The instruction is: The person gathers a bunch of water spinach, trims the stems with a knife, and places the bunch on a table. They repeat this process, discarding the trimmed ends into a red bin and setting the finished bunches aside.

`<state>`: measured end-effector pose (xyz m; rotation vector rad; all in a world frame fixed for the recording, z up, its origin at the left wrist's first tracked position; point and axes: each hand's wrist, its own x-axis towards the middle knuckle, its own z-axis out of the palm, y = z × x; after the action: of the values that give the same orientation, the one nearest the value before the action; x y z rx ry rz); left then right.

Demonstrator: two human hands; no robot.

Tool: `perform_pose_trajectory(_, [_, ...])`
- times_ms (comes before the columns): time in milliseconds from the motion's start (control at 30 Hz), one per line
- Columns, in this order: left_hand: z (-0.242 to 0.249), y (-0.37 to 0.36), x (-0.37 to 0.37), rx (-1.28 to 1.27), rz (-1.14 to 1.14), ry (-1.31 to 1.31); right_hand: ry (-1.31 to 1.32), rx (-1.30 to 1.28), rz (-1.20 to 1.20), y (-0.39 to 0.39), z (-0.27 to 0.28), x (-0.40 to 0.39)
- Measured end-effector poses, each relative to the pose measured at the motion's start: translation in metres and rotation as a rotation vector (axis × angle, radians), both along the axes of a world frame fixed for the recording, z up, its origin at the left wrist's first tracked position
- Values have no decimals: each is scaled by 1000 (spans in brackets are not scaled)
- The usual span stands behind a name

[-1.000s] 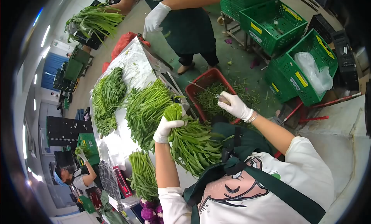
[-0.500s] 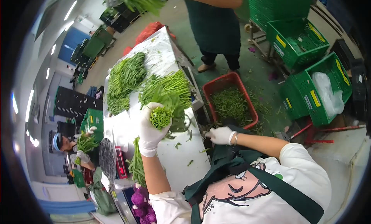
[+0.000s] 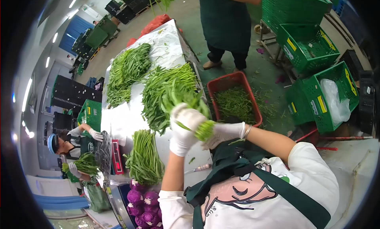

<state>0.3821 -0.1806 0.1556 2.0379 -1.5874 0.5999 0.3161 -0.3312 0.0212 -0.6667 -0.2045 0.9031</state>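
My gloved left hand (image 3: 183,128) is closed around a bunch of water spinach (image 3: 180,95), with the leaves pointing away from me and the stem ends towards my body. Beside those stem ends is my gloved right hand (image 3: 227,133); its fingers are partly behind the stems and blurred. More water spinach (image 3: 168,80) lies loose on the metal table just beyond my left hand. A small tool with a pale handle (image 3: 203,167), perhaps a knife, rests on the table near my apron.
A red crate of stem trimmings (image 3: 259,110) stands on the floor. Another bunch (image 3: 144,158) lies beside a red scale (image 3: 116,156) and purple cabbages (image 3: 146,205). Green crates (image 3: 308,47) stand at right. One co-worker (image 3: 225,27) stands across; another (image 3: 75,146) is at left.
My left hand has moved down and right with the bunch, turning its stem ends to the right. My right hand has come up to them. The pale-handled tool now shows on the table.
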Motion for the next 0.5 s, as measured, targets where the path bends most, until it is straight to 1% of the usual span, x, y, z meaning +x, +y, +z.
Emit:
perform_pose_trajectory(33, [-16,-7,-10,94,-46,-47,126,143,-93,-6,26,-5])
perform_pose_trajectory(67, [-30,-18,-21,80,-103,-126,146,32,-307,-7,33,-10])
perform_pose_trajectory(100, [-42,-26,-30,66,-158,-205,168,178,-285,-12,20,-11])
perform_pose_trajectory(133, [-47,-26,-35,141,-205,-200,193,322,-253,-16,10,-13])
perform_pose_trajectory(167, [-50,-26,-37,101,-190,-165,274,655,-163,-16,2,-19])
perform_pose_trajectory(200, [-53,-26,-39,60,-174,-128,249,441,-332,-15,1,-24])
perform_pose_trajectory(233, [-55,-28,-40,18,-155,-92,340,534,-291,-16,1,-33])
perform_pose_trajectory(267, [-58,-27,-42,5,-170,-58,326,390,-328,-19,3,-43])
perform_pose_trajectory(300, [-60,-27,-41,-60,-181,50,313,248,-362,-21,6,-50])
perform_pose_trajectory(367, [-64,-26,-34,-187,-199,260,119,381,-184,-27,0,-52])
perform_pose_trajectory(400, [-74,-19,-24,-340,-132,540,-29,392,-50,-32,-15,-46])
perform_pose_trajectory(467, [-63,-11,-6,-751,102,941,-187,-52,-32,-58,-5,-54])
perform_pose_trajectory(500, [-45,-12,1,-1010,271,1049,-251,-269,-29,-69,-6,-59])
